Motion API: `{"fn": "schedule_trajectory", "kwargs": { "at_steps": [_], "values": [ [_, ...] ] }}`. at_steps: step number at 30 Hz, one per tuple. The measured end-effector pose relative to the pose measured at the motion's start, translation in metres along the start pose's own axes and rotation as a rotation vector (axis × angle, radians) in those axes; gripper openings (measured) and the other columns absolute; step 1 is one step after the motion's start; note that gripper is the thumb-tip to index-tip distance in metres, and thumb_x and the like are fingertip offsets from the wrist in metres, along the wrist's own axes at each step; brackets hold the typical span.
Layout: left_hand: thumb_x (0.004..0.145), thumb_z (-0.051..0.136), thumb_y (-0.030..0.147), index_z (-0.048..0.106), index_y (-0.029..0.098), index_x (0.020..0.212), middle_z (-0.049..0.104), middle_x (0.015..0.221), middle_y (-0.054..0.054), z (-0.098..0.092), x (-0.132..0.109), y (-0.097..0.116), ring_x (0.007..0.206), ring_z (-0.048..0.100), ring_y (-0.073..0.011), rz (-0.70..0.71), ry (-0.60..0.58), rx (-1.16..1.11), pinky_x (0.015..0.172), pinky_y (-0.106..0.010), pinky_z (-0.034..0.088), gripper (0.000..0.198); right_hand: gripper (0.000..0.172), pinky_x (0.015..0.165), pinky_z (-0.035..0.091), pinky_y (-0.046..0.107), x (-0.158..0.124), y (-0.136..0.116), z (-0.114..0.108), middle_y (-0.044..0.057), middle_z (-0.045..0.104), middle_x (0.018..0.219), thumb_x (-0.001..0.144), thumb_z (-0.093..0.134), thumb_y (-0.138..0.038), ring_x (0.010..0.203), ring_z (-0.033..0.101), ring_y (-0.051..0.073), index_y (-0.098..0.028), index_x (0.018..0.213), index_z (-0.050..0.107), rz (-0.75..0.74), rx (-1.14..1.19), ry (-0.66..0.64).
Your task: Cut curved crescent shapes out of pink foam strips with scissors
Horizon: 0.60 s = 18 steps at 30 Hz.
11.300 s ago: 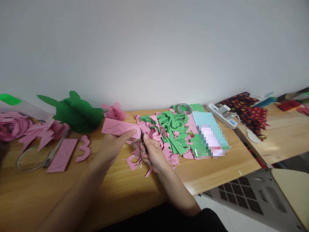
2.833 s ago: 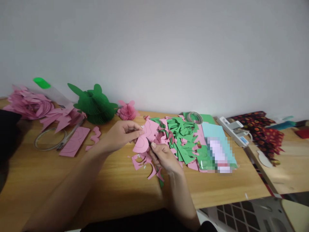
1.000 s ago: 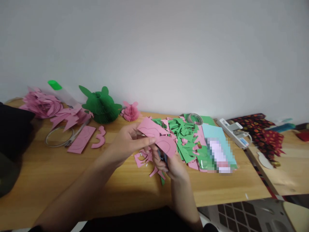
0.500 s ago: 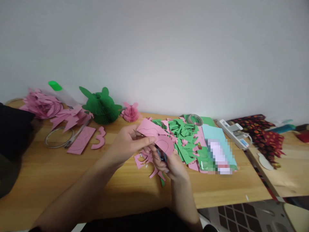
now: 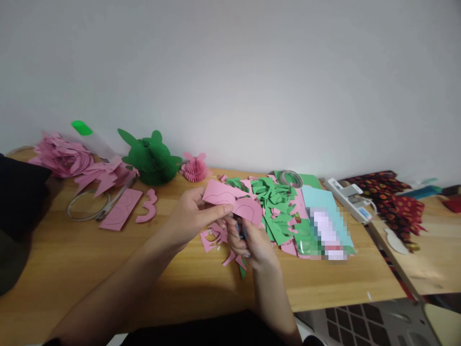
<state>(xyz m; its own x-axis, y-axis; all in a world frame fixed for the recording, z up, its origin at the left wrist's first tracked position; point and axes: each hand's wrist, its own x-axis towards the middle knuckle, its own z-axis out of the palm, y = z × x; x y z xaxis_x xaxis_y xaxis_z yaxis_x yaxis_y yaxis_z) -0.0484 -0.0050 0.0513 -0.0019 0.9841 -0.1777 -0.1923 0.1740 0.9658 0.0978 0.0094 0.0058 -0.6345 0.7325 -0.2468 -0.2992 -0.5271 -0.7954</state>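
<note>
Between thumb and fingers, my left hand (image 5: 196, 214) grips a sheet of pink paper (image 5: 219, 193) marked with curved drawn lines. The sheet is partly cut, and its rounded part reaches over to the right. My right hand (image 5: 252, 240) is closed around scissors (image 5: 242, 231), mostly hidden by the fingers and the paper; only a bluish bit of them shows. Pink paper scraps (image 5: 212, 238) lie on the table under the hands. To their right spreads a heap of green paper scraps (image 5: 275, 206) mixed with pink ones.
Left along the table are a pink rectangle (image 5: 120, 209), a curvy pink cutout (image 5: 148, 206), a cable (image 5: 72, 216) and piled pink paper (image 5: 63, 156). A green paper ornament (image 5: 151, 161) and small pink one (image 5: 195, 168) stand behind. Right are tape (image 5: 291, 179) and a power strip (image 5: 347, 199).
The pink paper has turned slightly, its rounded part now flatter and a little further right. My right hand has shifted slightly; my left hand keeps its grip.
</note>
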Motion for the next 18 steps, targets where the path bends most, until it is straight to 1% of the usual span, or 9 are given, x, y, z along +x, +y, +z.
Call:
{"fn": "schedule_trajectory", "kwargs": {
  "at_steps": [3,10,18],
  "values": [
    [0.067,0.072,0.02,0.063,0.014,0.071,0.069,0.059,0.0,0.001,0.0003,0.0009,0.052,0.063,-0.0127,0.004,0.002,-0.013,0.053,-0.022,0.05,0.012,0.05,0.028,0.005,0.016,0.0001,-0.0002,-0.0002,-0.013,0.027,0.038,0.066,0.07,-0.064,0.03,0.009,0.002,-0.02,0.06,0.046,-0.007,0.02,-0.005],
    [0.065,0.073,0.021,0.063,0.014,0.072,0.069,0.059,0.0,0.0011,0.0009,0.0008,0.053,0.063,-0.0131,-0.006,0.005,-0.029,0.054,-0.024,0.051,0.014,0.052,0.028,0.005,0.016,0.0012,-0.0016,0.0016,-0.013,0.028,0.037,0.061,0.074,-0.063,0.03,0.01,0.001,-0.019,0.056,0.046,-0.01,0.035,0.038],
    [0.067,0.072,0.02,0.064,0.016,0.07,0.069,0.06,0.001,0.0021,0.0011,-0.0002,0.053,0.062,-0.0114,0.01,-0.006,-0.048,0.054,-0.021,0.051,0.01,0.054,0.029,0.003,0.016,0.0007,-0.0023,0.0033,-0.013,0.027,0.036,0.058,0.074,-0.065,0.03,0.009,0.001,-0.019,0.055,0.046,-0.008,0.007,0.087]
  ]
}}
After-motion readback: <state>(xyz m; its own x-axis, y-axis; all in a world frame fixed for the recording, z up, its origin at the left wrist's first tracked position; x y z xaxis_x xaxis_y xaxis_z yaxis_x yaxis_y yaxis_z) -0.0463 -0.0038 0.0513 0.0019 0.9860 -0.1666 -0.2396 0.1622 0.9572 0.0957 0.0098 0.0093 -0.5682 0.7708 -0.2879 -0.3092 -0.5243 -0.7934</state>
